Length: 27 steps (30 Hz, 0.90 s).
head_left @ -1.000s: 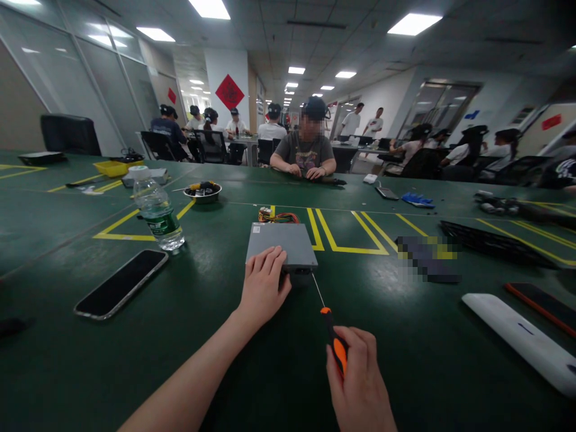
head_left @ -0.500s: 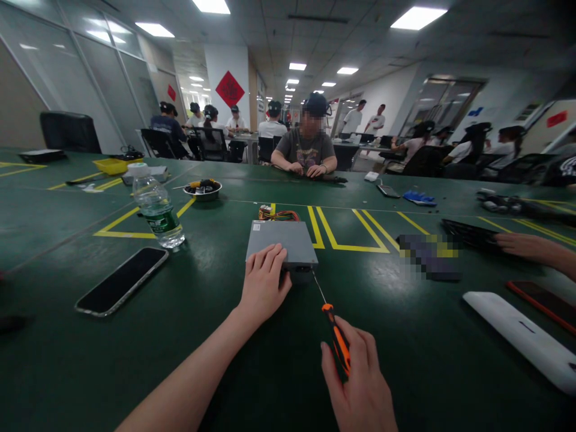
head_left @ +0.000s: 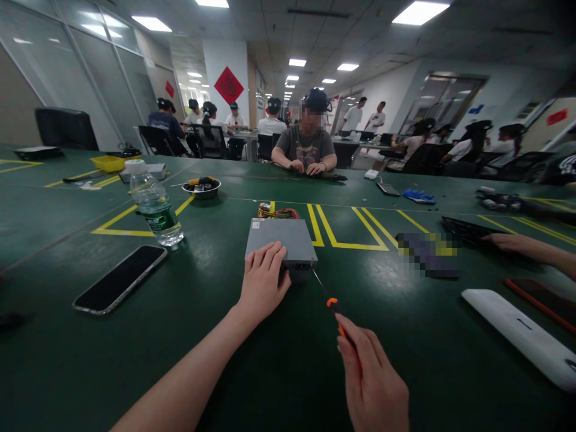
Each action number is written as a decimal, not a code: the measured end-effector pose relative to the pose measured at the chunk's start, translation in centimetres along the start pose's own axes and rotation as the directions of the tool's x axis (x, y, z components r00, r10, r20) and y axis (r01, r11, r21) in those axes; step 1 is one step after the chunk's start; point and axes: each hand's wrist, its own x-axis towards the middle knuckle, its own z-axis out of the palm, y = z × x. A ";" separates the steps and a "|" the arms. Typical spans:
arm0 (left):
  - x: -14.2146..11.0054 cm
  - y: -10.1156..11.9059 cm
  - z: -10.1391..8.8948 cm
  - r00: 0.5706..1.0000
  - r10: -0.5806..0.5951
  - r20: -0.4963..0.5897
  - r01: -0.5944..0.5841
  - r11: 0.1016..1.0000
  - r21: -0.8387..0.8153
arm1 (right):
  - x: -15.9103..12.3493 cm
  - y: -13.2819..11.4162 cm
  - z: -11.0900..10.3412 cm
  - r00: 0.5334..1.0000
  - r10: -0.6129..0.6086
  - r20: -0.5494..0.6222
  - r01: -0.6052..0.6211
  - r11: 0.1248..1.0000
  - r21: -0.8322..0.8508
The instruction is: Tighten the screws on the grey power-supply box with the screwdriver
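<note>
- Left hand (head_left: 263,281) is lying flat, fingers spread, pressing on the near edge of the grey metal box (head_left: 279,241).
- Box is sitting mid-counter (head_left: 67,360), coloured wires (head_left: 278,212) at its far end.
- Right hand (head_left: 371,381) is clamping the orange-handled screwdriver (head_left: 335,309), tip pointing at the box's near right corner.
- Water bottle (head_left: 154,203) and phone (head_left: 120,279) are lying to the left.
</note>
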 end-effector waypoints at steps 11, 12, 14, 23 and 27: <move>-0.1 0.1 -0.1 1.000 0.009 0.004 -0.009 1.000 0.011 | -0.2 -0.5 0.2 0.999 -0.048 -0.011 0.049 0.999 0.005; -0.1 0.1 -0.1 1.000 0.009 0.004 -0.009 1.000 0.010 | -0.2 -0.2 0.1 1.000 -0.022 -0.008 0.022 1.000 0.022; -0.1 0.1 -0.1 1.000 0.012 0.004 -0.012 1.000 0.008 | -0.1 -0.1 0.0 1.000 0.017 0.000 -0.017 0.999 0.047; -0.1 0.0 0.0 1.000 0.011 0.004 -0.011 1.000 0.016 | 0.0 -1.1 0.4 0.986 -0.163 -0.018 0.163 0.987 0.000; -0.1 0.0 0.0 1.000 0.005 0.007 -0.005 1.000 0.004 | -0.1 -0.6 0.2 0.998 -0.061 -0.010 0.061 0.997 0.038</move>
